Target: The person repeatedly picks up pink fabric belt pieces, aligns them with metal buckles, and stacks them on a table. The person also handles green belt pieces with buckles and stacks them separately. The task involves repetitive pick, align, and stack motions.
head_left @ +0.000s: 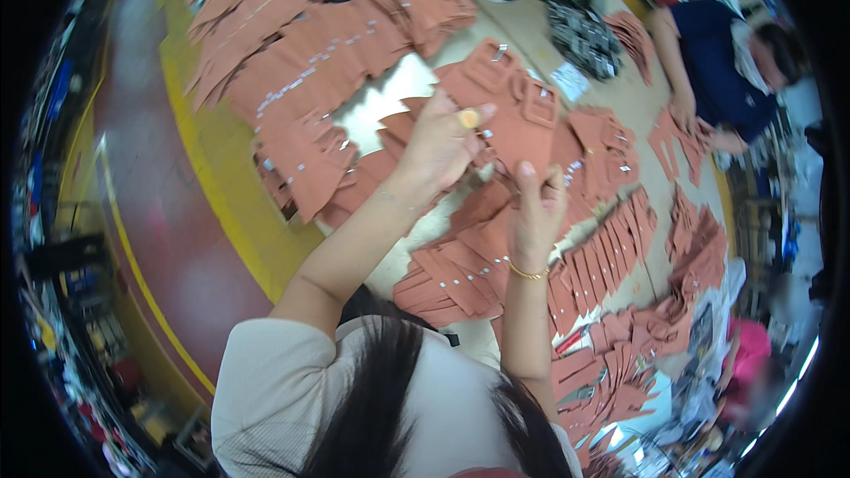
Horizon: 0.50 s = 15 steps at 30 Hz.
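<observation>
Orange-brown cloth (522, 137), with two pocket-like frames along its far side, is held over the middle of the table (509, 22). It lies to the right of the left hand (447, 142) and directly ahead of the right hand (538, 204), touching both. The left hand grips its left edge, thumb laid over the cloth and the other fingers partly hidden; a yellow band (468, 119) circles one finger. The right hand pinches its near edge between the thumb and a bent finger, and a gold bracelet (529, 273) hangs on that wrist.

Long rows of stacked pieces (310, 62) cover the far left part of the table. Narrow strips (602, 257) fan out on the table's near right part, with a red tool (569, 341) beside them. Toward the table's far right part lie a dark patterned bundle (580, 26) and a white paper (570, 82). At the table's right edge, a co-worker (722, 71) in dark blue has both hands at more pieces.
</observation>
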{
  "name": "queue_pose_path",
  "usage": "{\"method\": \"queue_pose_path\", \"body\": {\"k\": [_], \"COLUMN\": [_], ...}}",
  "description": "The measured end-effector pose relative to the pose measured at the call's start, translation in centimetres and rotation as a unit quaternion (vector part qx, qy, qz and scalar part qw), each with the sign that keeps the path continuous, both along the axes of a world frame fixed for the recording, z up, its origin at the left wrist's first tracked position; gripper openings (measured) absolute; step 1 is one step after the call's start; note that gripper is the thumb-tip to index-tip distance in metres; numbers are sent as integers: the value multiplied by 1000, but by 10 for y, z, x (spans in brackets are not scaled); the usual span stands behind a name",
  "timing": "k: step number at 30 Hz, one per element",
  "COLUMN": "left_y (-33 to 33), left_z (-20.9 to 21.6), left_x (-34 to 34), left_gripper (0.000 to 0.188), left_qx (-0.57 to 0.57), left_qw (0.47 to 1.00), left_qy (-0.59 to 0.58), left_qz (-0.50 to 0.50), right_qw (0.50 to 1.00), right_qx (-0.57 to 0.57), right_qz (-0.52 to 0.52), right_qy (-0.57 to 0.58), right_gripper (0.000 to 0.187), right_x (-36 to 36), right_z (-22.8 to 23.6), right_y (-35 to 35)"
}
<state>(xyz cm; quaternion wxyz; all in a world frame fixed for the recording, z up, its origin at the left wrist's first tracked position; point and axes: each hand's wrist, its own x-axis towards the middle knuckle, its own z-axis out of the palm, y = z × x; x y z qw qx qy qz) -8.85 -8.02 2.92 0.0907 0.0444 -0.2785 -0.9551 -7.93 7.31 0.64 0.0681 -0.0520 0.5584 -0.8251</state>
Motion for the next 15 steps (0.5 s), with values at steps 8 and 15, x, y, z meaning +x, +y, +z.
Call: {"method": "queue_pose_path", "body": {"k": [8,15], "left_y": [-114,-171], "left_z": [-7,-59], "left_x": [63,111], "left_gripper": [45,36], "left_qx": [-154,-436], "left_qw": [986,792], "left_qy": [-59,-421], "left_qz": [-14,68], "right_qw": [994,992], "right_qx": [88,93], "right_qz": [37,48], "right_qy": [-58,-75], "right_gripper": [10,10], "right_x": [23,29], "right_z": [-4,-6], "right_y": [28,43]}}
